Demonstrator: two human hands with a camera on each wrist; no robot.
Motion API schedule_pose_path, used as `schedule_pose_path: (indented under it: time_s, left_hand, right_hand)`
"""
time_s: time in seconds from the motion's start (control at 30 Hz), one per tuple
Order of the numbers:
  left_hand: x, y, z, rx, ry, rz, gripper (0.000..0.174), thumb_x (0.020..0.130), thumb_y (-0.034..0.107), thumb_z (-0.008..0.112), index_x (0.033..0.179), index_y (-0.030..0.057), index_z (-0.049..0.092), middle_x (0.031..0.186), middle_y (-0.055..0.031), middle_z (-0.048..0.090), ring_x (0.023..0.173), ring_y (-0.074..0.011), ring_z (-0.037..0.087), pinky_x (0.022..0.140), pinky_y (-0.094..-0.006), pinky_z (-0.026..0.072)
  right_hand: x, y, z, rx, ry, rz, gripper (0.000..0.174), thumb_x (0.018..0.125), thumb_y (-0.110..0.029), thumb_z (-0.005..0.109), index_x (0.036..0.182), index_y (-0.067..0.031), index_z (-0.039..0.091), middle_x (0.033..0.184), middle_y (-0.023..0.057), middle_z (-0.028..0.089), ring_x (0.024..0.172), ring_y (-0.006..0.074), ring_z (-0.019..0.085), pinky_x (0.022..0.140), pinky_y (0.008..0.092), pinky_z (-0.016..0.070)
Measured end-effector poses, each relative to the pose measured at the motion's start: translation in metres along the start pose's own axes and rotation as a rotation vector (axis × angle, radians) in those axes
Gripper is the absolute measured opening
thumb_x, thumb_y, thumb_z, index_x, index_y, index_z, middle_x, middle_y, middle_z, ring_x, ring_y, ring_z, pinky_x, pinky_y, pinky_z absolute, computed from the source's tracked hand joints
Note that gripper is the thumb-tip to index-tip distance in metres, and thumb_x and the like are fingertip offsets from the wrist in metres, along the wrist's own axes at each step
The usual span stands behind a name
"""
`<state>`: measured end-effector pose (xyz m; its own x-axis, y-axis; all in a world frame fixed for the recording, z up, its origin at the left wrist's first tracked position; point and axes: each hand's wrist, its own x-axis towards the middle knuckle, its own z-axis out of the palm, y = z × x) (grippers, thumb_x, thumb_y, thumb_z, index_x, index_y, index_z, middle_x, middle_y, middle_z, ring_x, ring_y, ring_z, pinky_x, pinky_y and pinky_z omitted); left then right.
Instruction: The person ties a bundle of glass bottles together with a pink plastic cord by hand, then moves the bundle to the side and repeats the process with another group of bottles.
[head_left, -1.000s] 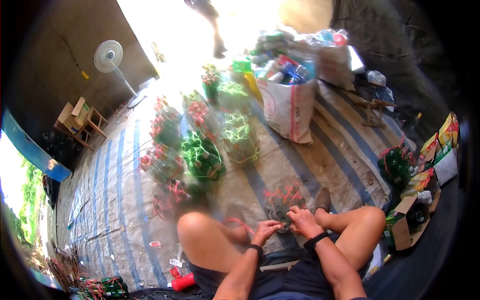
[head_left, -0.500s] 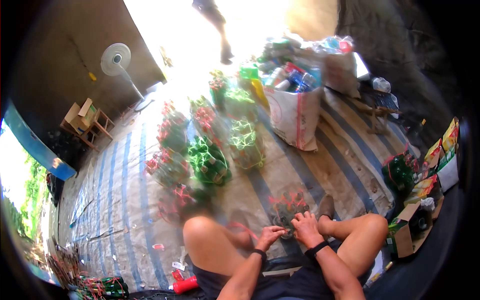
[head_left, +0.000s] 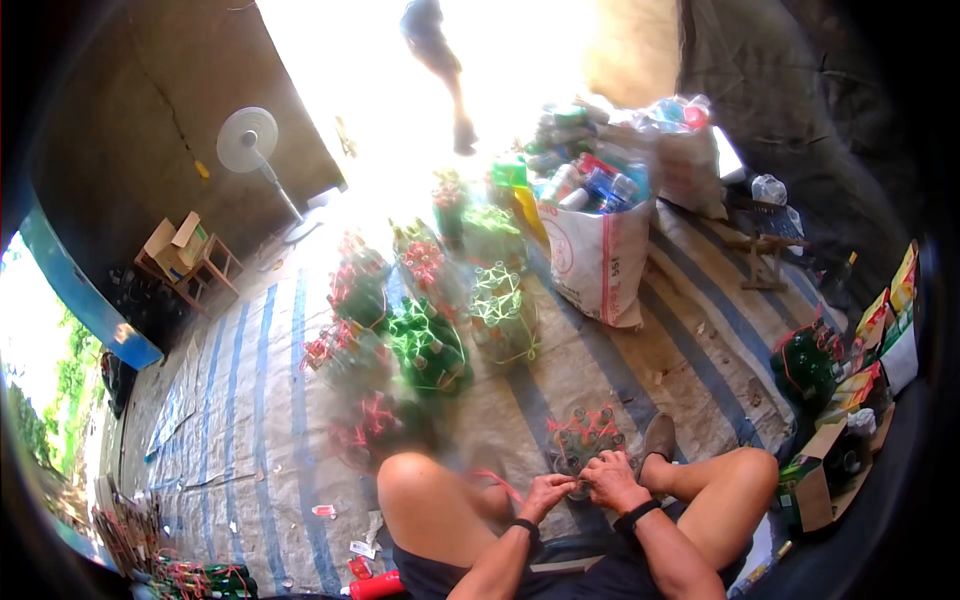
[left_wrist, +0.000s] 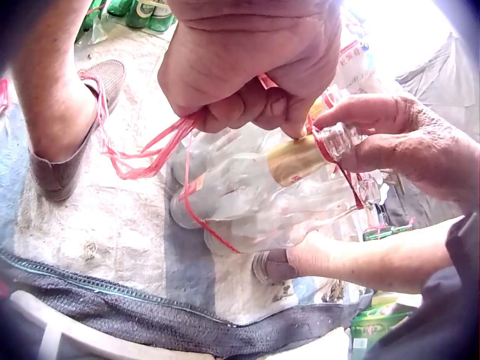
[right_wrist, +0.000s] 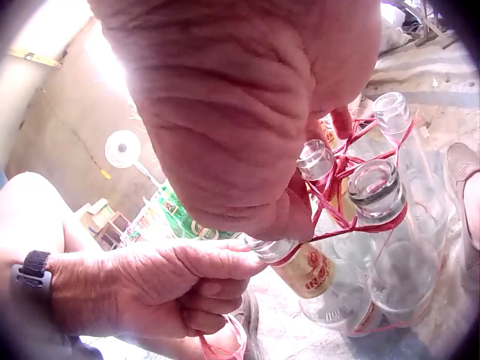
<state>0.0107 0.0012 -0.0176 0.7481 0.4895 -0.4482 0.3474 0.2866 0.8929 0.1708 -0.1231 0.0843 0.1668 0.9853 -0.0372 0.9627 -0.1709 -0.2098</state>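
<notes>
Clear glass bottles (left_wrist: 240, 187), bundled with red plastic string (left_wrist: 150, 159), stand between the person's feet. My left hand (head_left: 548, 494) grips the string, its fingers curled tight and a loose loop hanging below them in the left wrist view. Beside it, my right hand (head_left: 614, 482) holds a bottle neck (left_wrist: 339, 141) between thumb and fingers. A strand circles that neck below the rim. Across the other bottle mouths (right_wrist: 375, 187), more string crisscrosses from neck to neck. One bottle has a gold label (right_wrist: 307, 270).
Several tied bundles of bottles, including green ones (head_left: 428, 345), stand ahead on the striped sheet (head_left: 290, 420). Behind them is a white sack (head_left: 600, 265) full of cans. Cartons (head_left: 822, 480) stand at the right, a fan (head_left: 247, 140) at the far left. Someone's legs (head_left: 445, 75) show in the bright doorway.
The head view has shifted, so the room appears lower and farther right. Both hands stay close together at the same bottle bundle.
</notes>
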Motion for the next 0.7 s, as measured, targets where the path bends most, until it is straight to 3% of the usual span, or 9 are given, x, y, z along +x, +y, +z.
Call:
schedule_pose_path:
  time_s: [0.17, 0.37, 0.7]
  left_hand:
    - [0.005, -0.008, 0.0, 0.027, 0.02, 0.041, 0.027, 0.091, 0.018, 0.08, 0.11, -0.0011, 0.079, 0.1, -0.0044, 0.079, 0.092, -0.0098, 0.068, 0.082, -0.0262, 0.054]
    - [0.009, -0.011, 0.004, 0.079, 0.086, 0.047, 0.023, 0.09, 0.016, 0.079, 0.106, 0.0008, 0.081, 0.095, -0.0053, 0.08, 0.087, -0.0108, 0.07, 0.08, -0.0279, 0.0561]
    - [0.016, -0.015, 0.008, 0.119, 0.157, -0.004, 0.023, 0.088, 0.022, 0.082, 0.1, 0.0024, 0.082, 0.088, -0.0061, 0.08, 0.079, -0.0095, 0.069, 0.074, -0.0274, 0.0557]
  right_hand:
    - [0.005, 0.006, 0.006, -0.032, -0.035, -0.043, 0.02, 0.081, -0.022, 0.072, 0.098, -0.0259, 0.08, 0.098, 0.0007, 0.073, 0.109, 0.0251, 0.06, 0.097, 0.0425, 0.0399]
    - [0.009, 0.013, 0.013, 0.027, -0.06, -0.087, 0.024, 0.076, -0.019, 0.074, 0.099, -0.0255, 0.08, 0.094, -0.0015, 0.074, 0.109, 0.0247, 0.058, 0.098, 0.0414, 0.0386]
    - [0.023, 0.021, 0.019, 0.141, -0.137, -0.047, 0.029, 0.076, -0.016, 0.075, 0.101, -0.0309, 0.08, 0.097, 0.0001, 0.073, 0.105, 0.0289, 0.06, 0.093, 0.0442, 0.0435]
